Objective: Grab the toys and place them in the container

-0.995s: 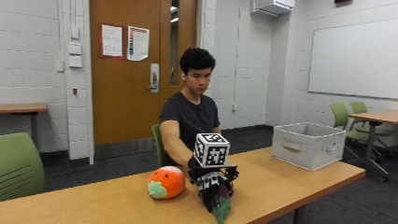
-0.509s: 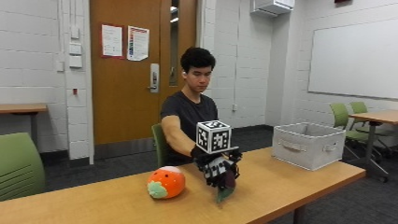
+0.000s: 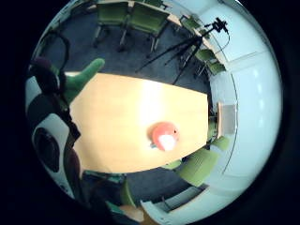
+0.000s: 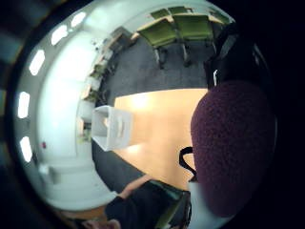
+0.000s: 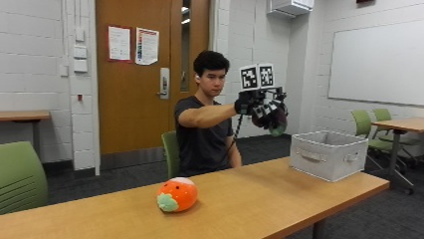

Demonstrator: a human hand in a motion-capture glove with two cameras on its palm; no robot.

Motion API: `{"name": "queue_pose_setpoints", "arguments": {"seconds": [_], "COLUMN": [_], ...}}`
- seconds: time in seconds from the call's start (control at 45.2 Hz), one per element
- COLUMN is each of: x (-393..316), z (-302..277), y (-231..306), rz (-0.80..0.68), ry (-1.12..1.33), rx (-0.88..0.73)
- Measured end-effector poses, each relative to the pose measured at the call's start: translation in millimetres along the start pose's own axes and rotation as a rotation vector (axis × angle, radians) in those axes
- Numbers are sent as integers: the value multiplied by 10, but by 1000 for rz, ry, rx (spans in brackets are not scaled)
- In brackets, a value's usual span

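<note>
My gloved right hand (image 5: 263, 108) is raised high above the table, between the orange toy and the container, and grips a plush toy (image 5: 277, 120) with a dark purple body (image 4: 233, 143) and a green end (image 3: 84, 77). An orange round plush toy (image 5: 177, 194) with a white and green patch lies on the wooden table (image 5: 265, 199); it also shows in the little finger side palm view (image 3: 164, 135). The grey fabric container (image 5: 328, 154) stands open-topped on the table's right part, and appears in the thumb side palm view (image 4: 112, 126) too.
A person sits behind the table. Green chairs (image 5: 20, 179) stand at the left and at the far right (image 5: 371, 129) beside another table (image 5: 404, 124). A tripod (image 3: 187, 47) stands on the floor beyond the table.
The hand has lifted from the table surface up to about head height and moved right toward the container, carrying the purple and green toy. The orange toy has stayed put.
</note>
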State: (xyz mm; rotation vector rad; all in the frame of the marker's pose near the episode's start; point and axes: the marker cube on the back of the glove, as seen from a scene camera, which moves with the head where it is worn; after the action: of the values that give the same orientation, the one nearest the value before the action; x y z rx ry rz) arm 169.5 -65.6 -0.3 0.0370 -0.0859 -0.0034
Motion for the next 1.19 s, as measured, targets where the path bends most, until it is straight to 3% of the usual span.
{"name": "queue_pose_setpoints", "arguments": {"seconds": [0.376, 0.553, 0.664, 0.708, 0.752, 0.841, 1.018, 1.195], "x": [-2296, -3371, -3892, -4083, -4066, -3885, -3942, -3856], "z": [-742, -681, -495, -426, -346, -182, 129, 255], "y": [-83, 48, 71, 70, -21, -176, -187, -163], "rz": [-243, -546, -590, -539, -514, -600, -548, -587], "ry": [-33, -57, -43, -60, -81, -111, 17, -53], "rx": [158, 150, 122, 105, 89, 57, -81, -186]}}
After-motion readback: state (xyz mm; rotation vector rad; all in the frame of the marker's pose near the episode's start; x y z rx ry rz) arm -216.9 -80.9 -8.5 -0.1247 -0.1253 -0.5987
